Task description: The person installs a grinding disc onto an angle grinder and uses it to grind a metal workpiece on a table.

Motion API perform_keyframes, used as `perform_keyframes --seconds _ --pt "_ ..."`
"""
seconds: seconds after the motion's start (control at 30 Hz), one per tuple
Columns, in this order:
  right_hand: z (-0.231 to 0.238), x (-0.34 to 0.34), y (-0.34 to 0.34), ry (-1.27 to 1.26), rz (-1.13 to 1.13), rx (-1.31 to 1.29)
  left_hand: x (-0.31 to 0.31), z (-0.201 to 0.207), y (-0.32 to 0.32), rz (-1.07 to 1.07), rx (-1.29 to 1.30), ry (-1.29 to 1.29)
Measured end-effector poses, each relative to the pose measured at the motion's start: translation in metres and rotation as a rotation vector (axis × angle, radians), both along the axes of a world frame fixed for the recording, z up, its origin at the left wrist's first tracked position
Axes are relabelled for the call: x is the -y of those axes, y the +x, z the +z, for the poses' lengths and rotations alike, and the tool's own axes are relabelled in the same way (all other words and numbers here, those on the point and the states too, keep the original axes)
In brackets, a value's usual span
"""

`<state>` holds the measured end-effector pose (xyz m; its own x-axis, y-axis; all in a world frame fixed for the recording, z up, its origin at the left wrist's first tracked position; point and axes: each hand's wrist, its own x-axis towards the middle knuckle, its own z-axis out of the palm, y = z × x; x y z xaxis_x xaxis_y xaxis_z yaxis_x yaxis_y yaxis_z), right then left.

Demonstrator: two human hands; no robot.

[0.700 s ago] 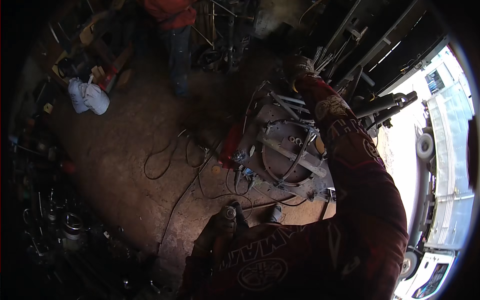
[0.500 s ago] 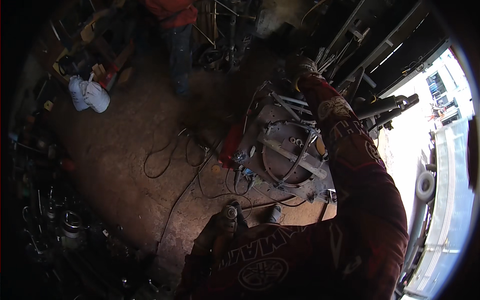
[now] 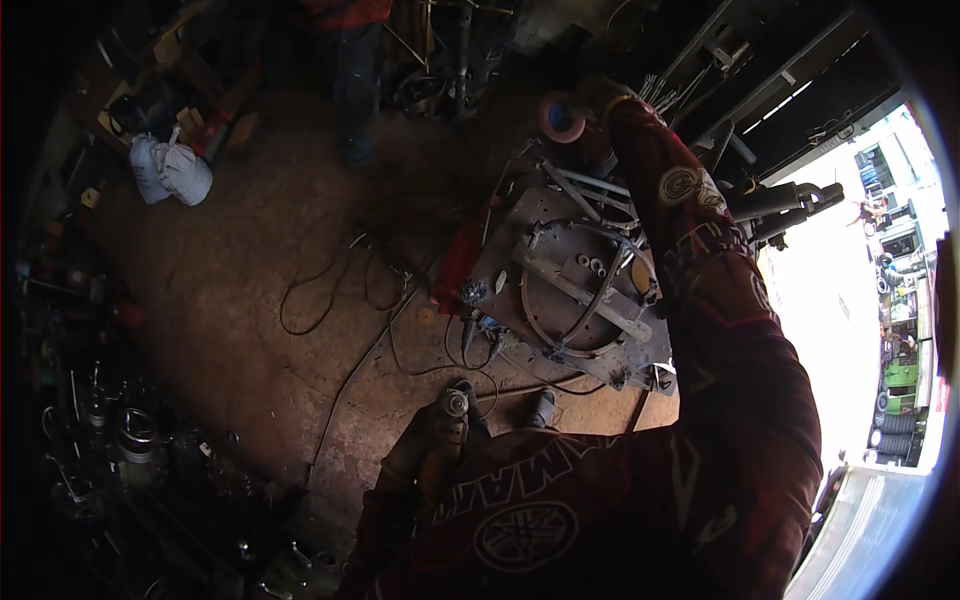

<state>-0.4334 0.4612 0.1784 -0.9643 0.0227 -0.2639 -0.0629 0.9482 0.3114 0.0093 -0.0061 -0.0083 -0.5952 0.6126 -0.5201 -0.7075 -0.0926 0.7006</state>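
Your left hand (image 3: 425, 450) is clenched on an angle grinder (image 3: 452, 425) near your chest; right hand (image 3: 598, 100) grasps a red disc (image 3: 560, 117) above the metal frame (image 3: 580, 290), steadying it; grip detail dim.

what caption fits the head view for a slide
Person in a red sleeve reaches the right hand over a round metal frame, left hand gripping an angle grinder.

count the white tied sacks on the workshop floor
2. One white sack lies at the upper left of the dirt floor; the second white sack leans against its right side, touching it. More could be hidden in the dark clutter along the left edge.
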Motion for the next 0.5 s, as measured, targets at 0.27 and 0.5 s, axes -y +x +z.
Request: perform_keyframes --seconds 0.27,0.5 --pt "0.038 -0.012 0.083 -0.319 0.186 -0.163 -0.012 0.013 -0.016 -0.010 0.077 0.219" --pt "0.029 0.136 0.295 -1.080 0.459 0.088 -0.012 0.031 -0.032 0.054 0.093 0.317"
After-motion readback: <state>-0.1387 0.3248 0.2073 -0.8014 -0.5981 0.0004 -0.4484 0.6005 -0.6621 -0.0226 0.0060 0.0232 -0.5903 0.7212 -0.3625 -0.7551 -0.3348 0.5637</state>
